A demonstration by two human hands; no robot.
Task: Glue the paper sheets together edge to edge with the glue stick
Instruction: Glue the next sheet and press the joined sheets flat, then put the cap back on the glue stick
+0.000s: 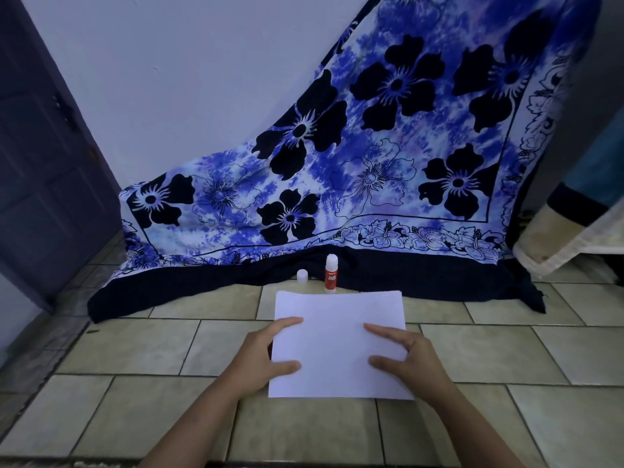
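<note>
White paper sheets (pixel 337 346) lie flat on tiled floor (pixel 135 400). Left hand (pixel 266 352) & right hand (pixel 408 358) press on side edges, fingers spread flat, gripping nothing. Glue stick (pixel 331 273) stands upright just behind paper, w/ its cap (pixel 302 276) beside it, near floral cloth (pixel 371 146).

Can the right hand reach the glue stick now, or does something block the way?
Probably yes. The glue stick stands upright just beyond the far edge of the paper, with only bare tile between. The right hand rests flat on the paper, holding nothing, so it could go straight forward.
</note>
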